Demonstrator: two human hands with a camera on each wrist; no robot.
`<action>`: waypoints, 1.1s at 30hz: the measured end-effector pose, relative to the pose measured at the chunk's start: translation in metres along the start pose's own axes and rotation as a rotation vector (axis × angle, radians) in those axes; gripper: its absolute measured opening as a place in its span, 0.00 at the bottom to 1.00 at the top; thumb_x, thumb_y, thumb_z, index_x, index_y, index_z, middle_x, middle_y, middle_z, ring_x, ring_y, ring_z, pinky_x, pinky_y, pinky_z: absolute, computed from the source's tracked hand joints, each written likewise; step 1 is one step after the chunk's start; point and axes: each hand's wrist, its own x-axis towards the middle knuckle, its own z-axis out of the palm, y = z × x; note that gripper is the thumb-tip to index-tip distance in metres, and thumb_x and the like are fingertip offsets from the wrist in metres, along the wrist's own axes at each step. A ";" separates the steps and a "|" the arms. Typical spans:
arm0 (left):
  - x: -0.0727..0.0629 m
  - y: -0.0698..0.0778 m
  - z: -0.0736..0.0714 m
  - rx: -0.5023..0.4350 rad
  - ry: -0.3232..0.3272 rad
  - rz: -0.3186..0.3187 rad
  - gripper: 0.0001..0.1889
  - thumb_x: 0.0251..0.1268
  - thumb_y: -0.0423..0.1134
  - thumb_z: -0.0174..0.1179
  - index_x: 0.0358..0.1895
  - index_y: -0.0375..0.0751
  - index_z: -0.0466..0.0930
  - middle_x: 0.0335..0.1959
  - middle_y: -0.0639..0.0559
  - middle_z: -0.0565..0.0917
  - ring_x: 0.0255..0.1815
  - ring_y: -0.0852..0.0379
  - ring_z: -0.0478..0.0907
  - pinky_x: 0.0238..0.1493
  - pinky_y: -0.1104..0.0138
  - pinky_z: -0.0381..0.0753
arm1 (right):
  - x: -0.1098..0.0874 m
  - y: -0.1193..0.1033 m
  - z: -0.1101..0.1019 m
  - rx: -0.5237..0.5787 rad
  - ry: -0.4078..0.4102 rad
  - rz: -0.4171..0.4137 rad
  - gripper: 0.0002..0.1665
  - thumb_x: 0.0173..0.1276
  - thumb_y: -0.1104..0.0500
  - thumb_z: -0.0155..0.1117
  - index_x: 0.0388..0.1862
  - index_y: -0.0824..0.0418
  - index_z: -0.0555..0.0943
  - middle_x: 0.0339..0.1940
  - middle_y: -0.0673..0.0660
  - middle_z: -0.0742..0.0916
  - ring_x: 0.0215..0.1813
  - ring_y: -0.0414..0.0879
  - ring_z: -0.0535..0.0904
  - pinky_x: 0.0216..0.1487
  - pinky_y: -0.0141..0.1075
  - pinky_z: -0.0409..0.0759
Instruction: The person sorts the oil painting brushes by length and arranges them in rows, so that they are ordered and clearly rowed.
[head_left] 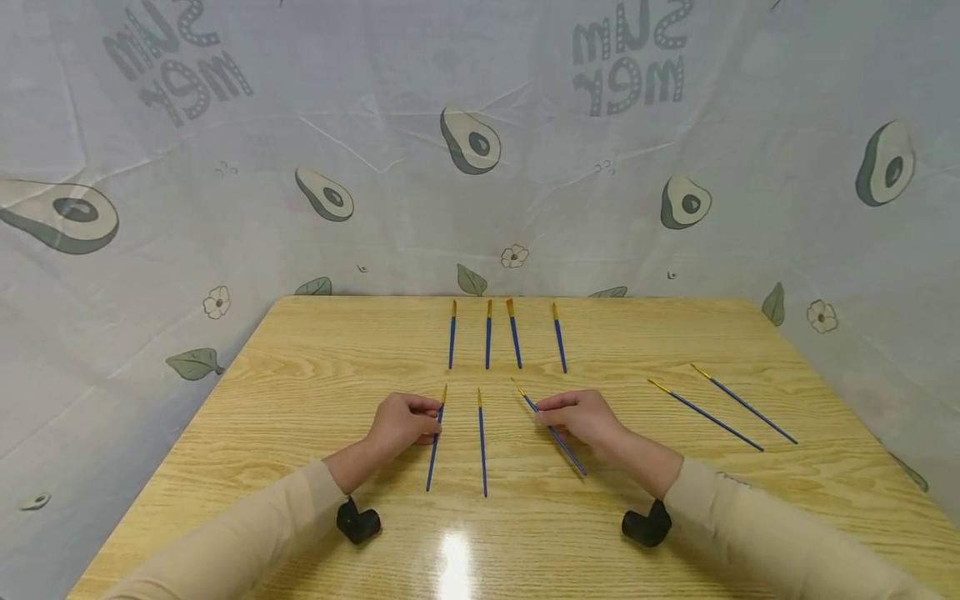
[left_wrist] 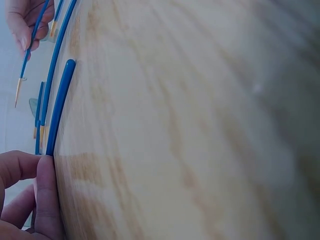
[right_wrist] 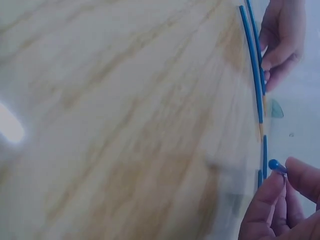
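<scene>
In the head view, my left hand pinches a thin blue paintbrush with a gold ferrule, its tip toward the back of the table. The left wrist view shows that brush's handle rising from between thumb and finger, close over the wood. My right hand pinches another blue paintbrush, slanted with its tip up and to the left. Its rounded handle end points toward the right wrist camera. Between both hands a third paintbrush lies on the table, tip away from me.
Several blue paintbrushes lie in a row along the back of the wooden table. Two more, a nearer one and a farther one, lie slanted at the right. A patterned cloth hangs behind the table's back edge.
</scene>
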 end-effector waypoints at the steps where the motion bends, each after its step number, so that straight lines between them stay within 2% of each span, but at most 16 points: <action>1: 0.000 0.000 0.000 0.001 0.001 0.000 0.15 0.54 0.21 0.65 0.47 0.27 0.84 0.35 0.44 0.84 0.33 0.53 0.84 0.31 0.63 0.87 | 0.000 0.000 0.002 0.009 0.008 0.006 0.14 0.63 0.62 0.70 0.46 0.68 0.86 0.33 0.52 0.87 0.33 0.42 0.80 0.32 0.34 0.81; 8: 0.000 0.001 0.000 0.010 0.000 0.004 0.15 0.53 0.21 0.66 0.47 0.27 0.84 0.35 0.44 0.84 0.32 0.53 0.84 0.30 0.63 0.87 | 0.002 0.001 0.011 0.030 0.059 0.022 0.11 0.63 0.65 0.69 0.43 0.69 0.86 0.31 0.54 0.87 0.27 0.42 0.78 0.28 0.32 0.82; 14: 0.001 -0.001 0.000 -0.002 -0.006 0.003 0.14 0.53 0.21 0.66 0.46 0.27 0.84 0.34 0.44 0.84 0.31 0.54 0.84 0.30 0.62 0.87 | 0.004 0.003 0.020 0.028 0.074 0.019 0.11 0.62 0.68 0.69 0.42 0.71 0.84 0.31 0.57 0.86 0.28 0.43 0.80 0.27 0.33 0.84; 21: 0.002 -0.003 0.000 -0.007 -0.007 0.002 0.14 0.53 0.21 0.66 0.45 0.28 0.85 0.34 0.44 0.84 0.31 0.54 0.84 0.31 0.62 0.87 | 0.001 0.004 0.027 0.000 0.067 -0.010 0.10 0.61 0.69 0.68 0.42 0.73 0.83 0.30 0.58 0.86 0.27 0.44 0.81 0.26 0.35 0.84; 33: 0.001 0.000 0.000 0.016 0.008 -0.012 0.14 0.55 0.21 0.65 0.47 0.28 0.84 0.38 0.43 0.84 0.32 0.54 0.84 0.31 0.63 0.87 | 0.003 0.007 0.034 -0.047 0.102 -0.057 0.09 0.57 0.71 0.71 0.37 0.72 0.83 0.24 0.56 0.86 0.22 0.44 0.82 0.23 0.35 0.84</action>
